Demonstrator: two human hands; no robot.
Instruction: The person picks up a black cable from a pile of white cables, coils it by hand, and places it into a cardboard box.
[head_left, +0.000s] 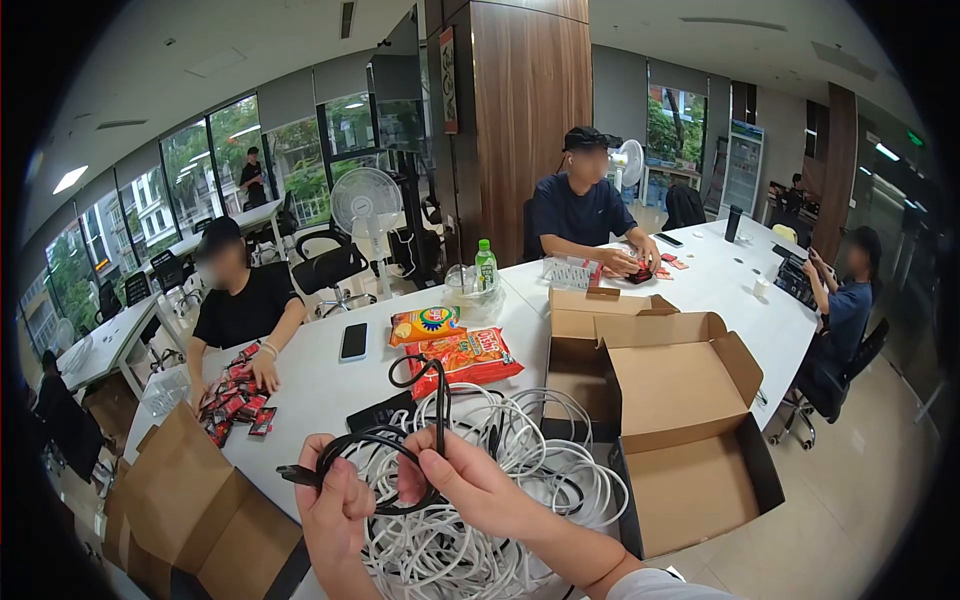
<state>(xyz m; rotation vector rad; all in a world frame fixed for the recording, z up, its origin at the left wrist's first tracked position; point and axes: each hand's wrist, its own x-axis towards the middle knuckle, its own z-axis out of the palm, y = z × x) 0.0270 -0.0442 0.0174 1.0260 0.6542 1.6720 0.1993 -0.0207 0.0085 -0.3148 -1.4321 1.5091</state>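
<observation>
A black cable (377, 440), bent into loops, is held up in front of me between both hands. My left hand (338, 505) is closed around it, and a black plug end (295, 475) sticks out to the left. My right hand (462, 482) pinches the cable's right side, where a loop rises above the fingers. Below and behind my hands lies a big tangled heap of white cables (440, 548), with some black strands among them. A flat black item (380, 412) lies on the table just behind my hands, partly covered.
Open cardboard boxes (690, 375) stand at the right, another cardboard box (190, 490) at the lower left. Snack bags (465, 355), a phone (354, 341) and a green bottle (486, 268) are on the white table (420, 300). Co-workers sit around it, one handling red packets (238, 400).
</observation>
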